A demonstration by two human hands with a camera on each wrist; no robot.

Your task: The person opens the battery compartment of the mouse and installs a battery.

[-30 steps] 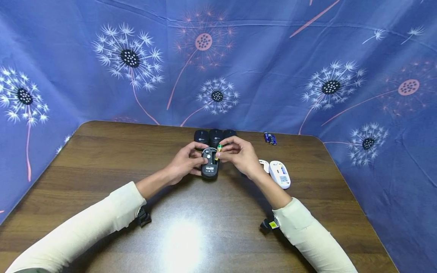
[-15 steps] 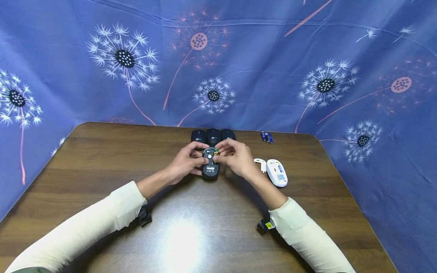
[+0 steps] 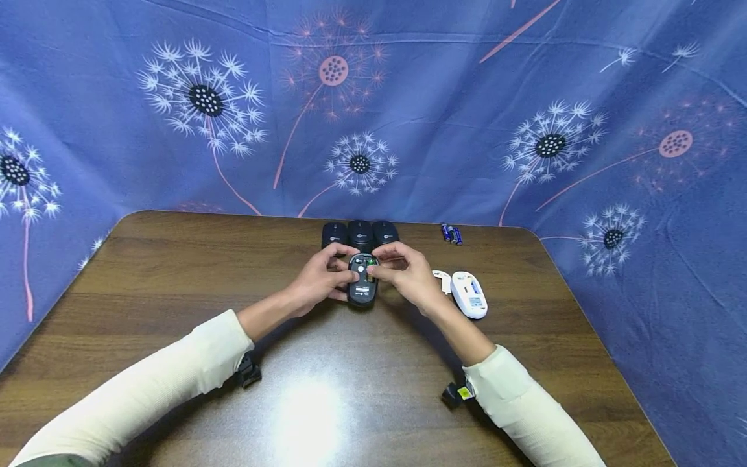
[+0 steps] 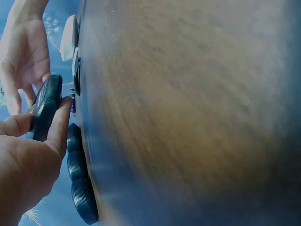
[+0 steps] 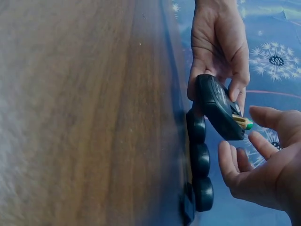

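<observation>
In the head view my left hand (image 3: 318, 280) grips a black computer mouse (image 3: 362, 285), underside up, by its left side, thumb on its base. A green-and-gold battery (image 3: 371, 263) lies in the mouse's open compartment. Its green end (image 5: 249, 125) sticks out of the mouse in the right wrist view. My right hand (image 3: 411, 279) is at the mouse's right side; its thumb and forefinger are spread around the battery's end, with a small gap showing in the right wrist view. In the left wrist view my left thumb and fingers clasp the mouse (image 4: 46, 110) above the table.
Behind the hands stand three black mice (image 3: 360, 232) in a row. To the right lie an opened white mouse (image 3: 469, 295) and its white cover (image 3: 443, 281). Several blue batteries (image 3: 452, 235) lie near the far edge of the wooden table (image 3: 204, 259). A patterned blue cloth (image 3: 455, 130) hangs behind.
The battery, earlier held tilted over the mouse by my right hand, has gone down into the compartment. My right fingers have loosened from it. My left hand keeps its hold.
</observation>
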